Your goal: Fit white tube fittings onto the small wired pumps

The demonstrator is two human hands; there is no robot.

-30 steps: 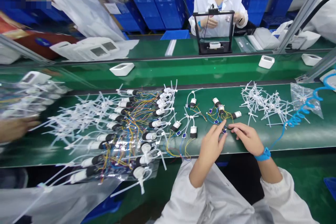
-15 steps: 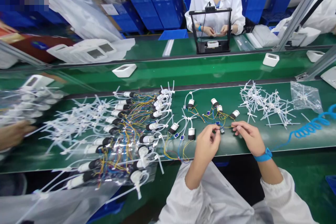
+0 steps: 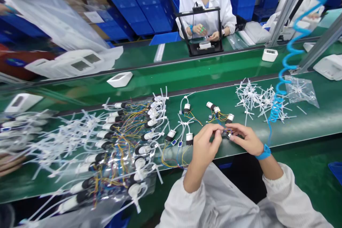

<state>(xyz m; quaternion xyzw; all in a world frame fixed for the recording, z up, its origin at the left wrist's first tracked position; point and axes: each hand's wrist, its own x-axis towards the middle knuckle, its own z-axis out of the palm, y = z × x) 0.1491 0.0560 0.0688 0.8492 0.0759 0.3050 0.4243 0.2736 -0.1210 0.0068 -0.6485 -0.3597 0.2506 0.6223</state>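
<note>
Hands, two: left hand [image 3: 205,145], right hand [image 3: 244,138]. Held wired part [image 3: 226,134]: one. Blue wristband [image 3: 263,152]: one. Coiled hose [image 3: 290,51]: one.

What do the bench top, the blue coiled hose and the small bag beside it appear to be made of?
Bench top: likely green rubbery matting, semi-gloss, showing soft reflections. Blue coiled hose: probably flexible plastic, smooth, holding its spiral. Small bag: thin clear plastic film, wrinkled and shiny.

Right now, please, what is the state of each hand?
Left hand: closed, pinching the wired part.
Right hand: closed, pinching the same wired part.
</note>
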